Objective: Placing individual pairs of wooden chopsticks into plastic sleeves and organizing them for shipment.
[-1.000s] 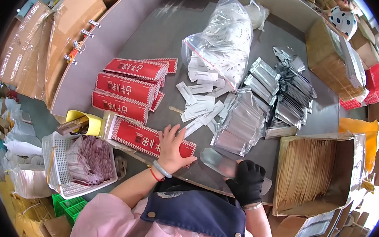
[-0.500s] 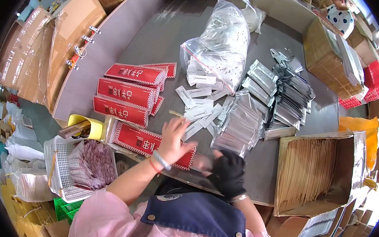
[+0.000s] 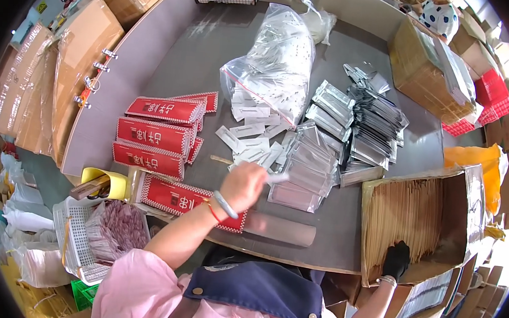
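My left hand (image 3: 243, 185) is closed on a small white packet (image 3: 277, 178) above the near middle of the table. Below that wrist lies a red printed sleeve (image 3: 165, 194), with a clear plastic sleeve (image 3: 279, 228) stretching out from its right end. Loose white packets (image 3: 248, 149) spread just beyond my left hand. My right hand (image 3: 396, 260), in a black fingerless glove, reaches into a cardboard box (image 3: 417, 279) at the near right. It touches the lower end of the thin wooden sticks (image 3: 411, 219) there; its fingertips are hidden.
A plastic bag of white packets (image 3: 280, 59) lies mid-table. Silver-clear packets (image 3: 307, 169) and dark packets (image 3: 377, 121) are piled to its right. Red sleeves (image 3: 155, 133) are stacked at left. A yellow container (image 3: 115, 184) and white basket (image 3: 69, 228) stand at the near left edge.
My right hand has moved right, from the table's near edge into the box of sticks. My left hand has closed on a white packet. The clear sleeve now shows uncovered.
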{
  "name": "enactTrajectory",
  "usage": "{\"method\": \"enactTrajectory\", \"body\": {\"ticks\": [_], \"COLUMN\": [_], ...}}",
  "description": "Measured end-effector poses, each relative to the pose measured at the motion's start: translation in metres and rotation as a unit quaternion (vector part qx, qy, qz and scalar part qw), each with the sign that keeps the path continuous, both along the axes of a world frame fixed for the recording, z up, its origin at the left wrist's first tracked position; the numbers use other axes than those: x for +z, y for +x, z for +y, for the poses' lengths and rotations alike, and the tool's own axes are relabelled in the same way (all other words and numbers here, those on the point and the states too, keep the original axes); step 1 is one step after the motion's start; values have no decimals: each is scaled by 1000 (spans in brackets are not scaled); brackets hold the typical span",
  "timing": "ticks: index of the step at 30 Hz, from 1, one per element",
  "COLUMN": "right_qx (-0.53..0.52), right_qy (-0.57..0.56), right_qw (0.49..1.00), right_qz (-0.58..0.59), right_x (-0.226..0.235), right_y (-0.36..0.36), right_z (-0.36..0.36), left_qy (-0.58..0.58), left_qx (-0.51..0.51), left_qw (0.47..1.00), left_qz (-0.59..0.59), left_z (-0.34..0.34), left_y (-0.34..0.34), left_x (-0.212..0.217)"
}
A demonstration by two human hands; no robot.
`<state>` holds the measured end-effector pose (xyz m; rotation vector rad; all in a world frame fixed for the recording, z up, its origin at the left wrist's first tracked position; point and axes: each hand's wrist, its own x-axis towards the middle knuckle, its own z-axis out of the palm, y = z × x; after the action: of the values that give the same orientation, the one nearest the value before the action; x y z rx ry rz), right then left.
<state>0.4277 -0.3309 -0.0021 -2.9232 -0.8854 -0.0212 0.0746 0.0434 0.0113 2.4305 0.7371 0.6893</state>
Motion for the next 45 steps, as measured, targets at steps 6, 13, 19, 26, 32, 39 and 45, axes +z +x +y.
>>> {"method": "enactTrajectory", "body": {"ticks": [6, 13, 19, 26, 32, 39, 45], "right_qx": [-30, 25, -67, 67, 334, 403, 233], "right_qy": [130, 53, 59, 281, 8, 174, 306], "right_qw": [991, 998, 994, 957, 918, 893, 784], "right_qz": [-3, 16, 61, 14, 212, 103, 487], "right_x": [3, 1, 18, 0, 50, 1, 0], "right_y": [-6, -2, -8, -54, -152, -161, -236], "right_z": [19, 17, 26, 1, 125, 149, 181], "left_qy": [50, -303, -50, -34, 1, 4, 6], "left_qx": [-39, -104, -107, -60, -73, -106, -128], "left_qw": [993, 940, 981, 993, 989, 986, 984], "left_qz": [100, 116, 156, 96, 132, 125, 125], "left_z": [-35, -31, -59, -55, -55, -69, -70], "left_y": [28, 7, -30, -62, -78, -44, -30], "left_x": [-4, 15, 18, 31, 18, 19, -1]}}
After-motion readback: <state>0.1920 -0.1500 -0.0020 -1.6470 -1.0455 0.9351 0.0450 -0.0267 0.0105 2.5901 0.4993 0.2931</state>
